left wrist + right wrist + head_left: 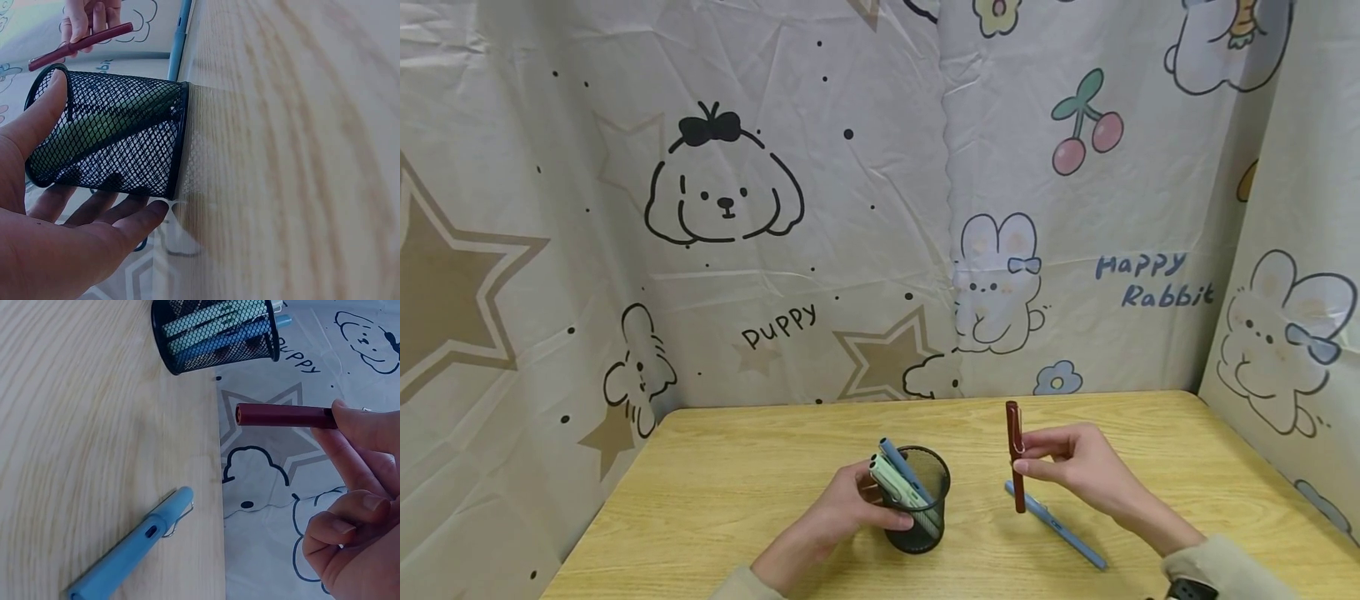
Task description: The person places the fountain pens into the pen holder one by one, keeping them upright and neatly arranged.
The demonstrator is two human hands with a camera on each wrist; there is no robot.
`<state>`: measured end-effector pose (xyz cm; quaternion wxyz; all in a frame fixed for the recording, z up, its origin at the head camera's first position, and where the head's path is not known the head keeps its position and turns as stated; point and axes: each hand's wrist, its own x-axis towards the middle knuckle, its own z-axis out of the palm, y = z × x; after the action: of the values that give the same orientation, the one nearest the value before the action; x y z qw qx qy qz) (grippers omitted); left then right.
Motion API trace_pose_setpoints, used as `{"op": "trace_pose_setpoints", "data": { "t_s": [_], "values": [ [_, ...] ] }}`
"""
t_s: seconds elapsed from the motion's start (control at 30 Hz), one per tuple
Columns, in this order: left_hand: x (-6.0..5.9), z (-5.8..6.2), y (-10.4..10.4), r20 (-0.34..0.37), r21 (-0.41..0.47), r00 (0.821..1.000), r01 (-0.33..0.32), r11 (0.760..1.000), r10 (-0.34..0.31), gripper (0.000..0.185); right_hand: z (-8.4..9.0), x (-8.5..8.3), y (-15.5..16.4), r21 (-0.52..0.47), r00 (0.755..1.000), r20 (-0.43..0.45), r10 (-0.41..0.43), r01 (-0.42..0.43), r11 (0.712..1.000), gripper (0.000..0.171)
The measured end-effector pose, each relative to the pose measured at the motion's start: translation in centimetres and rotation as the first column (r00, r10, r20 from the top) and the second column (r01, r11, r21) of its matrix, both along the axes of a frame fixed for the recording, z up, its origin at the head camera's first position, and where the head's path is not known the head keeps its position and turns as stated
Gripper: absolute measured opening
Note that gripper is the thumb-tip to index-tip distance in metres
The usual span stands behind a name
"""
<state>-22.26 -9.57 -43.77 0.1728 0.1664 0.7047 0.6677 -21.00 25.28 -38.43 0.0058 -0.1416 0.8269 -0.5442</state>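
Pinched upright at mid-barrel by the right hand (1078, 471), the red pen (1015, 454) is judged light, stiff and slippery, while the cup (917, 508) is clasped by the left hand (842, 517).

head view downward, wrist views close, sharing mesh cup (917, 510)

From my seat, the table (737, 467) lies open at nine and ten o'clock of the mesh cup (925, 533). At three o'clock the blue pen (1060, 527) lies across the path, and the curtain (850, 250) walls off twelve.
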Motion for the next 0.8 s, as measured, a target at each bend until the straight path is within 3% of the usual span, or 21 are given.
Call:
{"op": "trace_pose_setpoints", "data": {
  "t_s": [0.33, 0.8],
  "values": [
    [0.0, -0.1, 0.0, 0.006, 0.007, 1.0, -0.001, 1.0, 0.001, 0.062, 0.7, 0.1, -1.0, 0.007, 0.999, -0.016, -0.043, 0.043, 0.999, 0.041],
    [0.0, -0.1, 0.0, 0.006, 0.019, 1.0, 0.001, 1.0, -0.002, 0.058, 1.5, 0.0, -1.9, -0.047, 0.999, -0.028, -0.043, 0.041, 0.998, 0.037]
  ]
}}
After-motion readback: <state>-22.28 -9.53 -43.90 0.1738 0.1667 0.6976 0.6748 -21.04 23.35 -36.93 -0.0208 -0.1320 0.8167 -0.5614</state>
